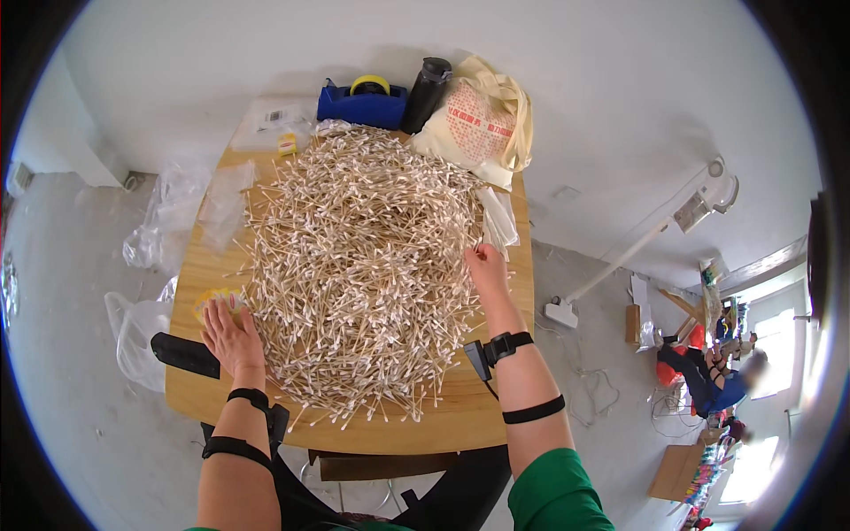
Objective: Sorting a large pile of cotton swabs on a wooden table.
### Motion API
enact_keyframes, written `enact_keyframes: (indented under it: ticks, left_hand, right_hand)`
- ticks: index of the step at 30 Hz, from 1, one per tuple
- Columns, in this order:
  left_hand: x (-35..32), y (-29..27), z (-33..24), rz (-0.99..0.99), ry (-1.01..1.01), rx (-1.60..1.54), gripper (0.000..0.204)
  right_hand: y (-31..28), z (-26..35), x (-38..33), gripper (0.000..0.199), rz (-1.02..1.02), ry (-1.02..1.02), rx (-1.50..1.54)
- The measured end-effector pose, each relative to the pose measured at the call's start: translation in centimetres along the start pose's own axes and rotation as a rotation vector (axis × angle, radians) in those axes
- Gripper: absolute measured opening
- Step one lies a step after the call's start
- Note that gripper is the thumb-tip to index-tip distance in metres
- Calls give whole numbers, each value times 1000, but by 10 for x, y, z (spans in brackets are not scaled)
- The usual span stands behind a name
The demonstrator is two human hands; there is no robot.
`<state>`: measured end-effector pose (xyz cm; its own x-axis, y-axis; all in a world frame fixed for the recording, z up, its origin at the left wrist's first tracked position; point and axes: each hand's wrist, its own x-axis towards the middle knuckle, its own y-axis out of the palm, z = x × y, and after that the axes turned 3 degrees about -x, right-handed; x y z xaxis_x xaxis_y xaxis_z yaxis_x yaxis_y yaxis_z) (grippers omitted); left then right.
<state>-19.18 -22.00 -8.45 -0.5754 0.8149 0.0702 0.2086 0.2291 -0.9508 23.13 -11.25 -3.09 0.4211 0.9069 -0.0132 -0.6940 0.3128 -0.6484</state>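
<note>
Fingers of our left hand (235,345) lie spread and relaxed, their tips against a yellow-and-clear packet (214,295) towards eight o'clock on the wooden table (474,420). At three o'clock, the thumb and fingers of our right hand (486,267) draw together at the edge of the heap of cotton swabs (363,257); whether they pinch a swab, we cannot tell. That heap fills the centre of our table, with loose sticks straying out at six o'clock. Folded white plastic (500,217) lies at two, a cream bag (474,124) stands at one, and a blue tape dispenser (361,108) at twelve, with a black bottle (427,96) beside it. Near our left wrist, a black case (183,354) juts over the table's edge.
</note>
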Motion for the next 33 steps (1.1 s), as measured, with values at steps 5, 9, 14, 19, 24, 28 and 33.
enact_keyframes:
  ticks: [5, 9, 14, 19, 24, 28, 33]
  left_hand:
    - [1, -1, 1, 5, -8, 0, 54]
    - [1, 0, -3, 32, -30, -10, 54]
    - [0, 0, 0, 10, -19, 11, 54]
    - [0, 2, 3, -6, -22, -3, 54]
    - [-2, 1, -2, 13, -12, -15, 54]
    - [-1, -4, 2, 26, -24, -25, 55]
    - [0, -4, -2, 30, -22, -19, 56]
  right_hand:
    - [-5, 29, -31, 36, -123, -176, -366]
    - [15, 64, -62, 55, 158, -588, -351]
    - [45, 113, -97, 82, 584, -505, -742]
    - [68, 118, -72, 77, 536, -417, -832]
    - [59, 110, -43, 65, 469, -443, -617]
    - [33, 138, -29, 59, 390, -142, -283]
    - [9, 101, 17, 59, 335, -81, 190]
